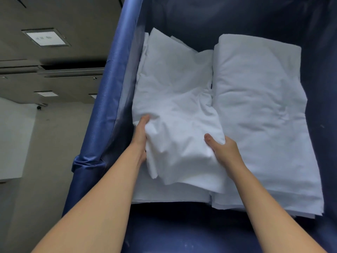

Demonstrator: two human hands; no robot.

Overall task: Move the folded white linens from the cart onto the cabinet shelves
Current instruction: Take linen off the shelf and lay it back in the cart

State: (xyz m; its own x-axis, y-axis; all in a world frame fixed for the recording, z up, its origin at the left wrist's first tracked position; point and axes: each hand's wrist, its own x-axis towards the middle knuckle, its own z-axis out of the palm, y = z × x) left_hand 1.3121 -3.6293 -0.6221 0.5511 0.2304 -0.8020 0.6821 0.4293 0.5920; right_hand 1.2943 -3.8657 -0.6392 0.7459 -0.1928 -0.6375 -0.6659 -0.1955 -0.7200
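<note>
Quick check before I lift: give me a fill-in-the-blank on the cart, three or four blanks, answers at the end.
1. Both hands grip the near end of the top folded linen on the ____ stack.
2. The left hand holds the linen's left edge; the right hand holds its ____ edge.
3. The stacks lie in a cart with a ____ fabric liner.
4. The right stack is touched by ____ hand.

Missing words: left; right; blue; neither
</note>
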